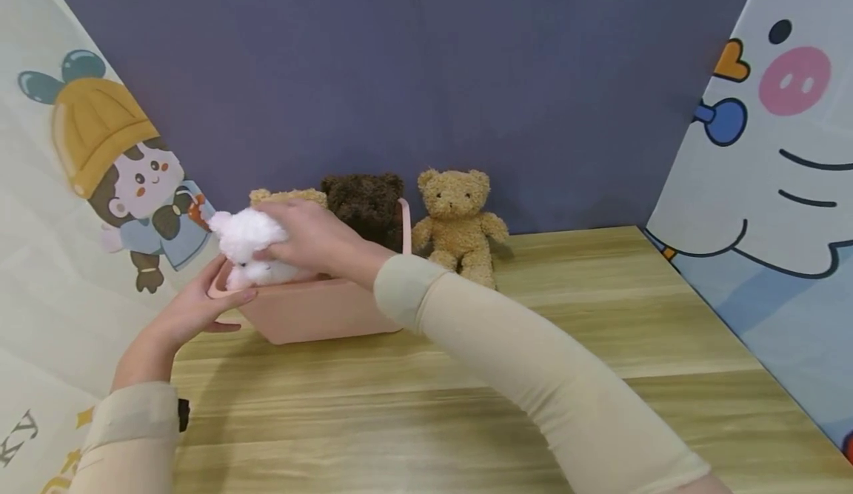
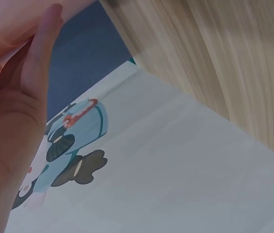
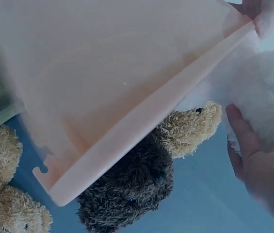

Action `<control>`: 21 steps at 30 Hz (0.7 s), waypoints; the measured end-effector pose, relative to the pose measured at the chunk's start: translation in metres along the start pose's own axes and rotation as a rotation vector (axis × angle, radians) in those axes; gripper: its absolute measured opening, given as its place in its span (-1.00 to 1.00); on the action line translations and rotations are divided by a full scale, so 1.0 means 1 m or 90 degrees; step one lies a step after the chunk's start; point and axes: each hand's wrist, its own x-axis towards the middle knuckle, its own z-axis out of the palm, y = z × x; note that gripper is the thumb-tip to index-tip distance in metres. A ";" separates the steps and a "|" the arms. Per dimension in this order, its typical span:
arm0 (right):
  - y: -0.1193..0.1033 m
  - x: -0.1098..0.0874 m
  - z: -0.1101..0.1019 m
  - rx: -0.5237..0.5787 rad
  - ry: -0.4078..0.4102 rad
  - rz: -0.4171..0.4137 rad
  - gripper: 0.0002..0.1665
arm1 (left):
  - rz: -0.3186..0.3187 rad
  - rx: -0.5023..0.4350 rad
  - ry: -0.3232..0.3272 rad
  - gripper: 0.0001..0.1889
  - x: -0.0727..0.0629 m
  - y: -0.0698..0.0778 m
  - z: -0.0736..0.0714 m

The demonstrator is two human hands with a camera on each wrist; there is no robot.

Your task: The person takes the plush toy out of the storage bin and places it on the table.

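Observation:
A pink plastic basket (image 1: 320, 312) stands on the table, tilted slightly in the head view. My left hand (image 1: 181, 318) grips its left end, thumb over the rim; in the left wrist view the fingers (image 2: 39, 58) lie against the pink wall. With my right hand (image 1: 316, 236) I hold a fluffy white stuffed toy (image 1: 248, 236) with pink ears, at the basket's left part. The right wrist view shows fingers pressed into its white fur (image 3: 267, 97). A dark brown teddy bear (image 1: 363, 198) and a tan teddy bear (image 1: 293, 197) sit in the basket, their lower parts hidden.
Another tan teddy bear (image 1: 460, 235) sits just right of the basket, against the dark blue back wall (image 1: 533, 94). The basket's pink handle (image 1: 406, 224) stands up at its right end. Cartoon-printed panels (image 1: 793, 183) flank the wood-grain table (image 1: 600, 316).

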 end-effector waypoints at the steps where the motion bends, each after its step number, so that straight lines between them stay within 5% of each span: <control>1: 0.001 -0.002 -0.001 0.004 0.005 0.001 -0.07 | 0.001 0.007 0.000 0.10 0.000 0.000 0.000; 21: 0.033 -0.039 -0.026 0.134 0.112 0.040 -0.09 | -0.028 -0.001 0.006 0.13 0.001 0.001 0.001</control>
